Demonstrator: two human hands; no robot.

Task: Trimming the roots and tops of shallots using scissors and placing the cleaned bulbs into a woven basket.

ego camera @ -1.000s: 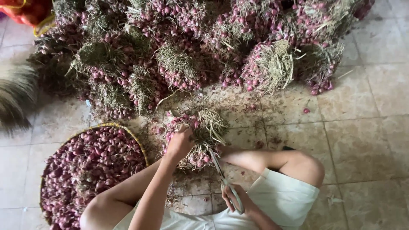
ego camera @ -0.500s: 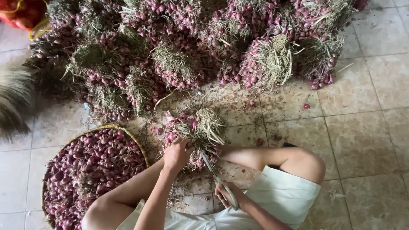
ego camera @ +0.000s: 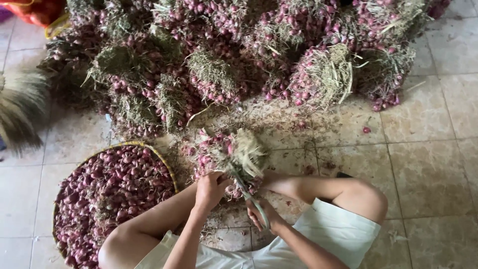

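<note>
Left grip (ego camera: 211,188) is clenched on the shallot bunch (ego camera: 224,154) on the tiled floor (ego camera: 428,149) by our knees; right grip (ego camera: 259,216) is wrapped around the scissors (ego camera: 246,192). Since a second ago the blades have come up into the stems, so we reckon we're mid-snip. Basket (ego camera: 164,162) of trimmed shallots sits left, big pile (ego camera: 239,55) ahead.

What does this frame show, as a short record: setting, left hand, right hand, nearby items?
setting: tiled floor, person seated, seen from above
left hand: left hand grips a bunch of shallots with dry tops
right hand: right hand holds scissors, blades at the bunch
basket: round woven basket of loose shallots, on the person's left
pile: big heap of bundled shallots ahead
other: straw broom at left edge
</note>
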